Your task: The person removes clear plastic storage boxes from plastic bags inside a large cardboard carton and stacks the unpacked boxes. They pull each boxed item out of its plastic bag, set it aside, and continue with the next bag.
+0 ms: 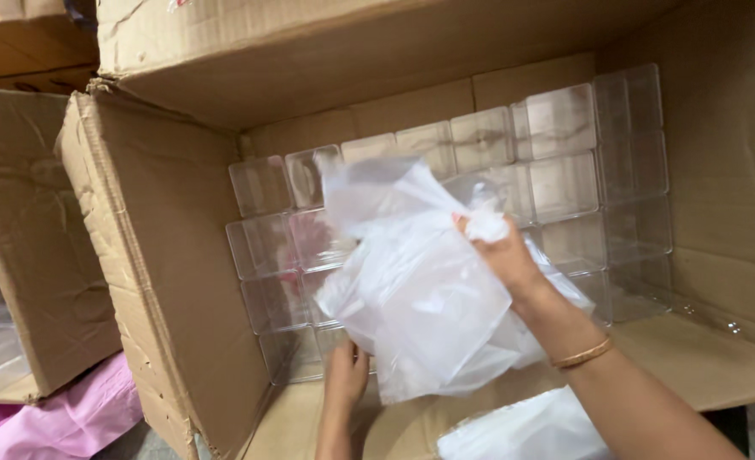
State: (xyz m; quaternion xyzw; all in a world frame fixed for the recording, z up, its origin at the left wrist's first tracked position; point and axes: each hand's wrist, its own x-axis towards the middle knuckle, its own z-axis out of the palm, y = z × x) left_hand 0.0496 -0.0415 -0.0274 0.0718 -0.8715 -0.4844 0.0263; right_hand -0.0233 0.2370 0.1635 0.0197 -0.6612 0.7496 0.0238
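Observation:
A crumpled clear plastic bag (420, 290) hangs inside an open cardboard box (164, 247) lying on its side. My right hand (505, 255) grips the bag near its top, fingers closed on the film; a gold bangle sits on that wrist. My left hand (346, 375) reaches under the bag's lower left edge and touches it, with the fingers partly hidden behind the plastic. Behind the bag, clear plastic boxes (565, 183) are stacked in rows against the back of the carton.
Another cardboard box (28, 255) stands at the left with clear plastic inside. Pink plastic sheeting (79, 417) lies on the floor below it. More white plastic film (531, 430) rests on the carton's bottom flap near me.

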